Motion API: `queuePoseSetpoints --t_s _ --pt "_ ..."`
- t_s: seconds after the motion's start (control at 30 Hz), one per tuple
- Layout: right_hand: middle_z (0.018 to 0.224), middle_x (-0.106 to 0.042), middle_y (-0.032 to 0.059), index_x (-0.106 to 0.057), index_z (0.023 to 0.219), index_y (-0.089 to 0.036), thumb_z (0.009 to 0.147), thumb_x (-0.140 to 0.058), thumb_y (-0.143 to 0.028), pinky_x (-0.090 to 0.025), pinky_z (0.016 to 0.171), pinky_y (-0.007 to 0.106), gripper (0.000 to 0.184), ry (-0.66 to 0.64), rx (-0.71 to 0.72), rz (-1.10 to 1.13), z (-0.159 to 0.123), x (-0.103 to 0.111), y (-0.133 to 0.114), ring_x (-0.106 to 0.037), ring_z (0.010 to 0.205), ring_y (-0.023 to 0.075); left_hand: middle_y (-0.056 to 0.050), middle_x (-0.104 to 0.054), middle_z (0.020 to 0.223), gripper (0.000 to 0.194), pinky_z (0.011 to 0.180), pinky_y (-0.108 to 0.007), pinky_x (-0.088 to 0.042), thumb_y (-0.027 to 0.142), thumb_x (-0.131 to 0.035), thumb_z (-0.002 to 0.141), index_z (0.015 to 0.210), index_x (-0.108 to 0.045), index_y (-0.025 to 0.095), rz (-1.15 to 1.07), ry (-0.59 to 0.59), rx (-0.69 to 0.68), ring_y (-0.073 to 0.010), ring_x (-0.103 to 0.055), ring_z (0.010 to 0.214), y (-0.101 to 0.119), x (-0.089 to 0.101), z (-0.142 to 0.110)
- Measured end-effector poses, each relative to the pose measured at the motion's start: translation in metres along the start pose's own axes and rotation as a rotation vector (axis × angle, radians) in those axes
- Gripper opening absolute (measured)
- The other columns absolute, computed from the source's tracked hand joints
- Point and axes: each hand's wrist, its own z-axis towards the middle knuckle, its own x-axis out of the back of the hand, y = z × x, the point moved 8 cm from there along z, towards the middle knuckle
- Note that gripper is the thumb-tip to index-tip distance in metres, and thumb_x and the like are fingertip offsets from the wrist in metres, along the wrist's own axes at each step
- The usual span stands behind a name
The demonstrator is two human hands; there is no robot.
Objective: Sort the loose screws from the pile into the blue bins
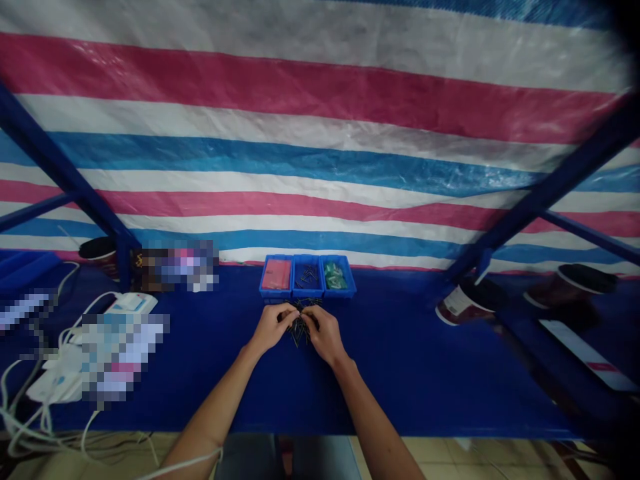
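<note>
My left hand (274, 327) and my right hand (323, 329) meet over a pile of thin dark pieces (299, 335), perhaps screws, on the blue table. Both hands are closed in a pinch, fingertips almost touching. Whatever is between the fingertips is too small to make out. Just beyond the hands stand three blue bins side by side. The left bin (275, 293) holds pink flat packets (277, 274). A few thin dark pieces (309, 275) lie in the middle bin (307, 293). Green packets (335, 275) are in the right bin (341, 293).
On the left lie a white power strip (134, 303) and tangled white cables (45, 420). Lidded cups (465, 301) and a phone (590, 355) are on the right. Dark blue frame posts (65, 163) rise at both sides before a striped sheet (320, 160).
</note>
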Motion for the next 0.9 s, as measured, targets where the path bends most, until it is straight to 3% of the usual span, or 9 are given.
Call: queuePoseSetpoints --t_s 0.47,0.67,0.77,0.9 --pt "0.088 -0.068 0.0039 -0.064 0.095 -0.023 0.102 -0.043 -0.028 -0.043 0.072 0.026 0.023 -0.047 0.006 -0.111 -0.001 -0.002 -0.001 -0.064 0.081 0.0180 0.000 -0.061 0.060 0.029 0.057 -0.022 -0.038 0.035 -0.056 0.093 0.078 -0.070 0.014 -0.017 -0.008 0.004 -0.0119 -0.051 0.054 0.003 0.000 -0.001" --pt "0.061 -0.059 0.0005 -0.057 0.075 -0.021 0.105 -0.035 -0.036 -0.031 0.057 0.025 0.040 -0.093 -0.029 -0.332 -0.002 -0.008 0.008 -0.058 0.057 0.0155 0.000 -0.061 0.059 0.030 0.056 -0.022 -0.037 0.036 -0.057 0.092 0.075 -0.069 0.014 -0.030 -0.017 -0.007 -0.0118 -0.050 0.053 0.004 -0.002 -0.001" --pt "0.057 -0.056 0.0002 -0.055 0.070 -0.021 0.106 -0.032 -0.039 -0.029 0.056 0.025 0.047 -0.092 -0.049 -0.335 -0.002 -0.008 0.011 -0.056 0.053 0.0144 0.000 -0.061 0.059 0.031 0.057 -0.022 -0.038 0.036 -0.057 0.093 0.075 -0.069 0.014 -0.024 -0.018 -0.009 -0.0116 -0.050 0.052 0.004 -0.002 -0.001" --pt "0.063 -0.058 -0.0017 -0.062 0.093 -0.021 0.104 -0.041 -0.039 -0.034 0.058 0.024 0.030 -0.041 -0.081 -0.175 -0.002 -0.001 0.009 -0.056 0.055 0.0144 0.001 -0.061 0.059 0.032 0.057 -0.022 -0.037 0.037 -0.056 0.093 0.075 -0.068 0.014 -0.016 0.004 0.000 -0.0117 -0.050 0.053 0.003 0.001 -0.001"
